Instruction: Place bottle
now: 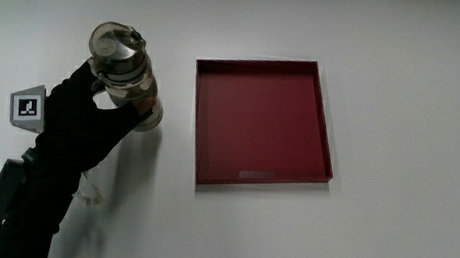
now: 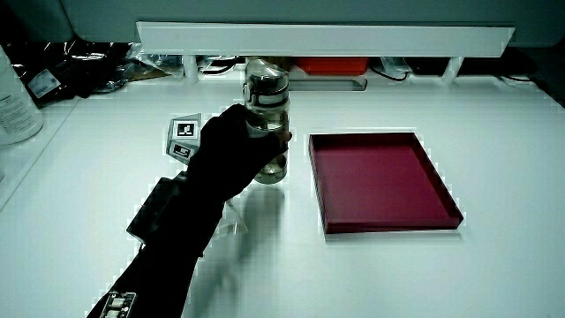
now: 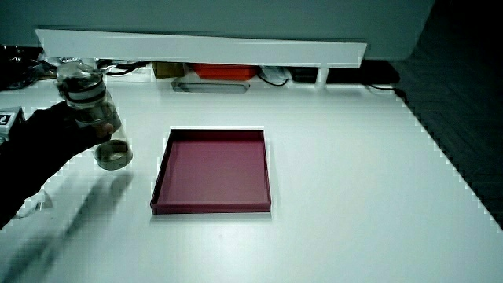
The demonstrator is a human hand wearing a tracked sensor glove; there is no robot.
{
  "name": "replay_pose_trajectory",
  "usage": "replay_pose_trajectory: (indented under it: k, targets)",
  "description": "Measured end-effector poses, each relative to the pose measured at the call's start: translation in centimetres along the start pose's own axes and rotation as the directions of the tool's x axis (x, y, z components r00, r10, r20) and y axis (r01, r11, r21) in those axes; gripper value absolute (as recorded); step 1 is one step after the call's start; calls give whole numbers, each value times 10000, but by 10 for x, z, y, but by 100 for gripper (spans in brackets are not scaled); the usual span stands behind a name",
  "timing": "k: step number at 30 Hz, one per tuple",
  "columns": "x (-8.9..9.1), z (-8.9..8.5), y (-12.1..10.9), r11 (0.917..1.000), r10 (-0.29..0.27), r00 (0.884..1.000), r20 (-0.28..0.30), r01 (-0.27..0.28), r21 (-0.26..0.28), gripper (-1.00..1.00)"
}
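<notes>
A clear bottle (image 1: 123, 65) with a grey cap leans a little on the white table beside the red tray (image 1: 325, 121). The hand (image 1: 88, 125) is shut around the bottle's middle. The patterned cube (image 1: 27, 107) rides on the back of the hand. In both side views the bottle (image 2: 267, 124) (image 3: 90, 106) has its base at or just above the table next to the tray (image 2: 388, 225) (image 3: 212, 209); I cannot tell whether it touches. The hand (image 2: 225, 155) (image 3: 39, 149) covers part of the bottle's body. The tray holds nothing.
A low white partition (image 2: 327, 37) (image 3: 196, 43) runs along the table's edge farthest from the person, with an orange item (image 2: 331, 66) under it. A white container (image 2: 13, 97) stands at the table's edge. A small clear piece (image 1: 91, 194) lies beside the forearm.
</notes>
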Motion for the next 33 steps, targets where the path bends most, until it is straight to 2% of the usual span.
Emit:
replay_pose_trajectory:
  k: [1,3,4,5,6,10,12,13,14,15,17,19,20,21,28,31,32,33]
  targets:
    - [-5,1,0,9997,203,9996,-184,-201,124,0]
    - [-14,1,0,9995,109,9995,-310,-99,313,0]
    - [-18,0,0,9988,340,9986,-415,-325,356,0]
    - [-19,-1,0,9985,406,9983,-422,-390,386,0]
    - [-21,-1,-1,9983,382,9992,-113,-376,447,0]
    - [-34,0,-2,9945,800,9960,-391,-771,703,0]
    - [-36,-1,-2,9948,738,9966,-379,-709,737,0]
    - [-38,-1,-3,9931,922,9935,-670,-868,794,0]
    - [-38,-2,-3,9947,734,9966,-368,-705,749,0]
    - [-39,-2,-3,9929,952,9948,-364,-922,758,0]
    - [-43,-2,-4,9937,801,9965,-244,-779,801,0]
    - [-44,-1,-5,9917,989,9943,-386,-953,857,0]
    - [-44,-1,-4,9931,914,9947,-466,-876,778,0]
    - [-42,-2,-4,9940,820,9961,-330,-793,758,0]
    - [-44,-2,-4,9930,1007,9934,-549,-970,671,0]
    - [-43,-2,-4,9941,914,9952,-341,-892,618,0]
    - [-45,-1,-4,9927,1051,9927,-585,-1013,654,0]
    - [-43,-1,-4,9938,963,9942,-476,-933,607,0]
